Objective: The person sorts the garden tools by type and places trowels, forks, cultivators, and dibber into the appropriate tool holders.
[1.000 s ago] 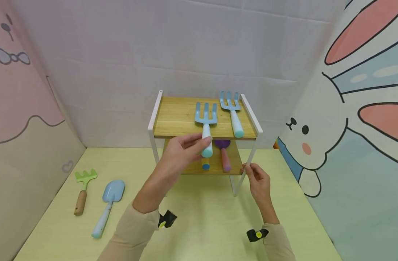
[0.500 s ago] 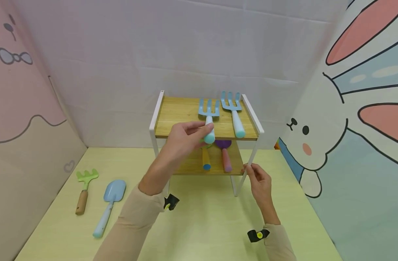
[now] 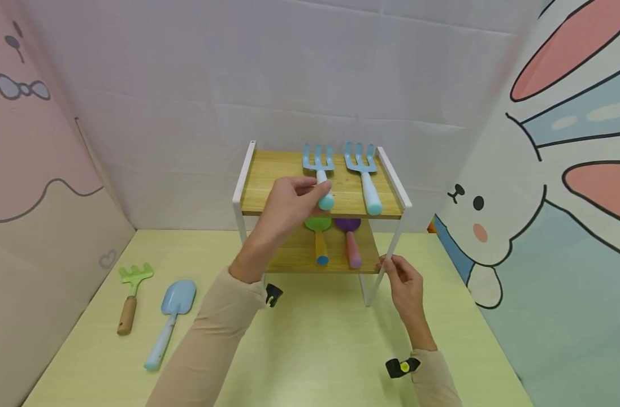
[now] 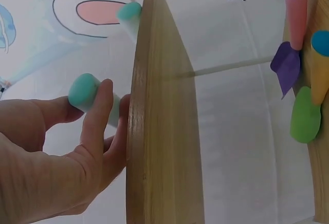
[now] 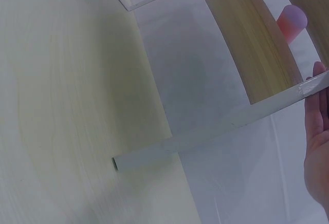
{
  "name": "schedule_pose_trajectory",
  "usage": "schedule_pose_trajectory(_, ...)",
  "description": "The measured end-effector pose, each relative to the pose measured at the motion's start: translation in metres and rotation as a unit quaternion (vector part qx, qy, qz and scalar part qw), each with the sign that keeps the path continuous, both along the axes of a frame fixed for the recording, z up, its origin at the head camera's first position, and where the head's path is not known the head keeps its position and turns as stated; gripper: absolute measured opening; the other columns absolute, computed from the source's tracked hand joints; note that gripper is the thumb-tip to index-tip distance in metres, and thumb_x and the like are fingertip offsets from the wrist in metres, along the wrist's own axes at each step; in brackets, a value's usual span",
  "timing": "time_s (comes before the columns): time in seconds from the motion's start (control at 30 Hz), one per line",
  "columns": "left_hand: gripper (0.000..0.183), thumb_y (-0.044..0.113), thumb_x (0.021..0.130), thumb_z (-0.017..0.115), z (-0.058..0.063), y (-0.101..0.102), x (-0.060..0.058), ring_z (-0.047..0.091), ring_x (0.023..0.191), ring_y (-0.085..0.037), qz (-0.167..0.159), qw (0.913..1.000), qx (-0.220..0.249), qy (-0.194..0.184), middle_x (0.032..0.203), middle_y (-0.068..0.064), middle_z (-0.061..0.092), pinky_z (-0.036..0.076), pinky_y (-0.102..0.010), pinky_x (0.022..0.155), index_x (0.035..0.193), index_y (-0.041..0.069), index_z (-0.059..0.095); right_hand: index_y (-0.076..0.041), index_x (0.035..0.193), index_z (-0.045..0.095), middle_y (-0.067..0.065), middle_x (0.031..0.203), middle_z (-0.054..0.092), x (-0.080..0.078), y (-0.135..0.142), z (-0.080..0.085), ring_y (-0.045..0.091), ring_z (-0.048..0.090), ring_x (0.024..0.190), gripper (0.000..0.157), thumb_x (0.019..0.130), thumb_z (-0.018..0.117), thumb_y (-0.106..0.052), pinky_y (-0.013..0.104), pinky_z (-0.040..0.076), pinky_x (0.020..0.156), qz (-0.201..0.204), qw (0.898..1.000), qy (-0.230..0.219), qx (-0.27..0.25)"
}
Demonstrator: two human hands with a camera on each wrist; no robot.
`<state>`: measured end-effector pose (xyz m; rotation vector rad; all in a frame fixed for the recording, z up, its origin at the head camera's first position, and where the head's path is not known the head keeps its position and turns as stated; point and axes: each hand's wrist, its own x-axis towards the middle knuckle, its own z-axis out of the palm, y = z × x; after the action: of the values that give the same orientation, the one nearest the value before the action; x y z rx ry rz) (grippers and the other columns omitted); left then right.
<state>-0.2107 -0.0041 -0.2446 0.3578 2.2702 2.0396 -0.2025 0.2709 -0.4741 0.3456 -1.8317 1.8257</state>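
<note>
In the head view, my left hand (image 3: 284,212) pinches the pale handle of a blue three-pronged hand fork (image 3: 318,167) over the top board of a two-tier shelf rack (image 3: 271,178). Its prongs point to the back. The left wrist view shows the handle's turquoise end (image 4: 83,91) between thumb and fingers, beside the board's front edge. A matching hand fork (image 3: 369,192) lies to the right on the same board. My right hand (image 3: 406,288) holds the rack's white front right leg (image 3: 391,243) at lower-board height; some of its fingertips are hidden behind the leg.
On the lower board lie a green trowel (image 3: 318,224) with a yellow handle and a purple trowel (image 3: 348,225) with a pink handle. A small green rake (image 3: 133,277) and a blue trowel (image 3: 177,297) rest on the table at left. A pale wall cloth (image 3: 187,113) hangs behind.
My left hand has moved the hand fork up and farther back, from in front of the rack to over the top board. The right hand stays at the leg.
</note>
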Motion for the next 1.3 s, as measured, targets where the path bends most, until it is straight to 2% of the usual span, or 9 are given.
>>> schedule_pose_trajectory(0.2, 0.036, 0.021, 0.104, 0.063, -0.003, 0.006, -0.006, 0.074, 0.090, -0.026, 0.043, 0.9949, -0.069, 0.059, 0.114, -0.014, 0.071, 0.061, -0.034, 0.082, 0.130, -0.004, 0.067, 0.018, 0.105, 0.066, 0.000, 0.092, 0.073, -0.001, 0.000, -0.001, 0.009, 0.071, 0.085, 0.017, 0.103, 0.055, 0.005, 0.024, 0.058, 0.084, -0.001, 1.000, 0.000, -0.005)
schedule_pose_trajectory(0.27, 0.029, 0.019, 0.104, 0.062, -0.005, 0.007, -0.007, 0.073, 0.094, -0.026, 0.052, 0.9909, -0.092, 0.085, 0.111, -0.014, 0.071, 0.060, -0.034, 0.080, 0.120, -0.003, 0.071, 0.018, 0.105, 0.066, 0.000, 0.092, 0.073, -0.002, 0.000, -0.001, 0.009, 0.071, 0.085, 0.016, 0.103, 0.056, 0.006, 0.024, 0.058, 0.084, -0.001, 1.000, 0.001, -0.005)
schedule_pose_trajectory(0.33, 0.022, 0.016, 0.103, 0.061, -0.006, 0.010, -0.009, 0.073, 0.092, -0.024, 0.060, 0.9864, -0.106, 0.111, 0.101, -0.012, 0.071, 0.059, -0.030, 0.074, 0.103, -0.002, 0.073, 0.018, 0.105, 0.065, -0.001, 0.092, 0.073, -0.002, 0.000, -0.002, 0.009, 0.071, 0.085, 0.016, 0.103, 0.056, 0.006, 0.024, 0.058, 0.084, -0.001, 1.000, 0.001, -0.005)
schedule_pose_trajectory(0.47, 0.021, 0.011, 0.102, 0.059, -0.008, 0.016, -0.011, 0.063, 0.072, -0.016, 0.075, 0.9786, -0.126, 0.144, 0.082, -0.011, 0.068, 0.049, -0.023, 0.059, 0.089, -0.003, 0.068, 0.018, 0.105, 0.065, 0.000, 0.092, 0.073, -0.002, -0.001, -0.001, 0.009, 0.071, 0.085, 0.016, 0.103, 0.056, 0.006, 0.024, 0.058, 0.084, 0.001, 1.000, 0.001, -0.005)
schedule_pose_trajectory(0.57, 0.022, 0.011, 0.101, 0.060, -0.009, 0.019, -0.011, 0.062, 0.073, -0.015, 0.096, 0.9748, -0.139, 0.146, 0.090, -0.013, 0.071, 0.053, -0.023, 0.063, 0.108, -0.006, 0.073, 0.017, 0.105, 0.066, 0.000, 0.091, 0.073, -0.002, -0.001, 0.000, 0.009, 0.071, 0.085, 0.016, 0.103, 0.056, 0.005, 0.025, 0.058, 0.084, -0.003, 1.000, -0.003, -0.002)
schedule_pose_trajectory(0.7, 0.036, 0.011, 0.101, 0.061, -0.011, 0.022, -0.013, 0.070, 0.095, -0.023, 0.110, 0.9723, -0.149, 0.142, 0.110, -0.018, 0.073, 0.059, -0.033, 0.084, 0.131, -0.007, 0.065, 0.017, 0.105, 0.066, 0.000, 0.091, 0.073, -0.002, -0.001, 0.000, 0.009, 0.071, 0.085, 0.016, 0.103, 0.056, 0.005, 0.025, 0.058, 0.084, -0.002, 1.000, -0.006, -0.003)
schedule_pose_trajectory(0.8, 0.036, 0.010, 0.101, 0.060, -0.012, 0.022, -0.014, 0.071, 0.099, -0.028, 0.108, 0.9728, -0.146, 0.144, 0.113, -0.019, 0.073, 0.059, -0.037, 0.087, 0.132, -0.008, 0.064, 0.018, 0.106, 0.066, 0.000, 0.091, 0.073, -0.002, -0.001, 0.000, 0.009, 0.071, 0.086, 0.017, 0.103, 0.055, 0.005, 0.025, 0.058, 0.084, 0.001, 1.000, -0.005, -0.007)
schedule_pose_trajectory(1.0, 0.032, 0.010, 0.101, 0.061, -0.014, 0.022, -0.012, 0.070, 0.098, -0.027, 0.114, 0.9727, -0.137, 0.149, 0.112, -0.017, 0.073, 0.059, -0.035, 0.087, 0.128, -0.006, 0.067, 0.018, 0.106, 0.066, 0.000, 0.092, 0.073, -0.002, 0.000, -0.001, 0.009, 0.071, 0.086, 0.017, 0.103, 0.055, 0.005, 0.023, 0.058, 0.085, -0.002, 1.000, -0.004, -0.006)
schedule_pose_trajectory(1.3, 0.028, 0.005, 0.099, 0.064, -0.016, 0.021, -0.003, 0.070, 0.094, -0.028, 0.115, 0.9726, -0.103, 0.174, 0.109, -0.017, 0.072, 0.059, -0.033, 0.085, 0.124, -0.006, 0.069, 0.018, 0.106, 0.066, 0.000, 0.093, 0.073, -0.001, 0.000, -0.001, 0.009, 0.071, 0.086, 0.017, 0.103, 0.056, 0.005, 0.023, 0.058, 0.085, -0.002, 1.000, -0.003, -0.004)
